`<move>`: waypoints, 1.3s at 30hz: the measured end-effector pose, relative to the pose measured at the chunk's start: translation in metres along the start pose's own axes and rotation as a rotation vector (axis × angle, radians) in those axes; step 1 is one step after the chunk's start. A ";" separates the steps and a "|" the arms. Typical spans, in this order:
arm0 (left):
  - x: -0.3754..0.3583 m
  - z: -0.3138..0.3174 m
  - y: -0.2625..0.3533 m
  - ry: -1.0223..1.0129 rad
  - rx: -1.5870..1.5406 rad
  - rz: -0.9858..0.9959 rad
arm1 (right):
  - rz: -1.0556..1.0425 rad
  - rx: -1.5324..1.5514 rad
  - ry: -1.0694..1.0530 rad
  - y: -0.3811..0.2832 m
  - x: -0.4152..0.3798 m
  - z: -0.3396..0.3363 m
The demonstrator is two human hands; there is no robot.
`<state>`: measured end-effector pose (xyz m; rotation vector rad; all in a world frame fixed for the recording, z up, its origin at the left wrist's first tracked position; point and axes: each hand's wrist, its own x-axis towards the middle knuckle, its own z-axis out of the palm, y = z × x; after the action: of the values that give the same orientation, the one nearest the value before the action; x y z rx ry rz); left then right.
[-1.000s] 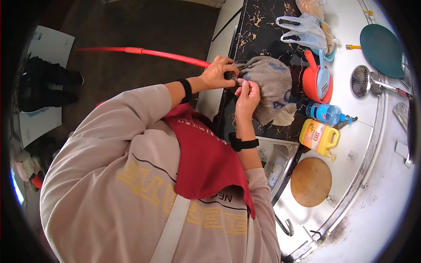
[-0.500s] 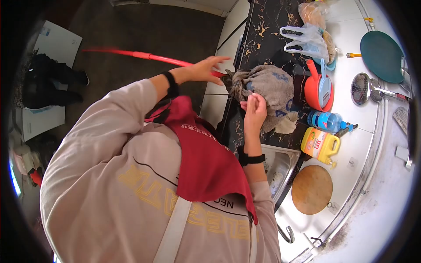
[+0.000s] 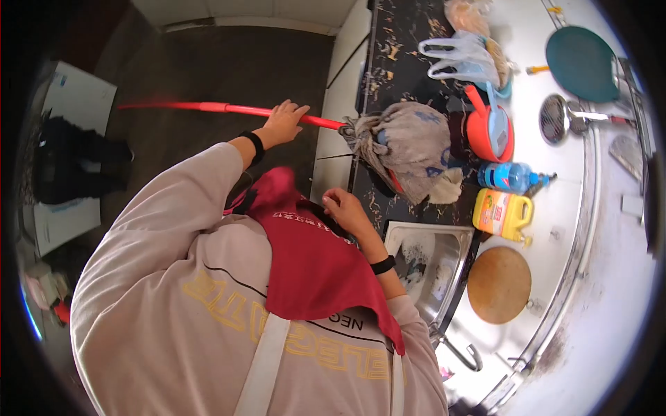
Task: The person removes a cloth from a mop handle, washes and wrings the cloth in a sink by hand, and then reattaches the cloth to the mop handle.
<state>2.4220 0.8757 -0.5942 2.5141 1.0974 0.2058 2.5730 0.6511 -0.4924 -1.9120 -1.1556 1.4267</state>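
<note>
A long red pole [image 3: 236, 109] runs from the left over the floor to a grey cloth bundle [image 3: 420, 142] on the counter. The bundle, marked in blue, is gathered and twisted around the pole's end. A bit of red shows at its lower edge, and whatever is inside is hidden. My left hand [image 3: 283, 123] lies over the pole, fingers bent across it, a short way left of the bundle. My right hand [image 3: 349, 211] hovers beside the maroon apron [image 3: 312, 263], apart from the cloth. Its fingers are loosely curled and separated, with nothing visible in them.
Below the bundle is a steel sink [image 3: 454, 239]. Behind it stand a red pan [image 3: 479, 132], a blue bottle [image 3: 505, 177], a yellow jug [image 3: 510, 215] and a round wooden board [image 3: 499, 284]. Plastic bags [image 3: 461, 59] lie farther along the counter.
My left hand has moved left along the pole, away from the cloth. My right hand has let go of the cloth's gathered part and drawn back towards the apron.
</note>
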 end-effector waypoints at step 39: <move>-0.001 -0.063 -0.014 -0.347 -0.158 0.137 | 0.042 0.492 1.126 0.071 -0.293 -0.114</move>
<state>2.3941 0.9024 -0.5419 2.3680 0.7428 -0.1010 2.6758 0.3771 -0.3556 -1.8747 -0.1937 0.3732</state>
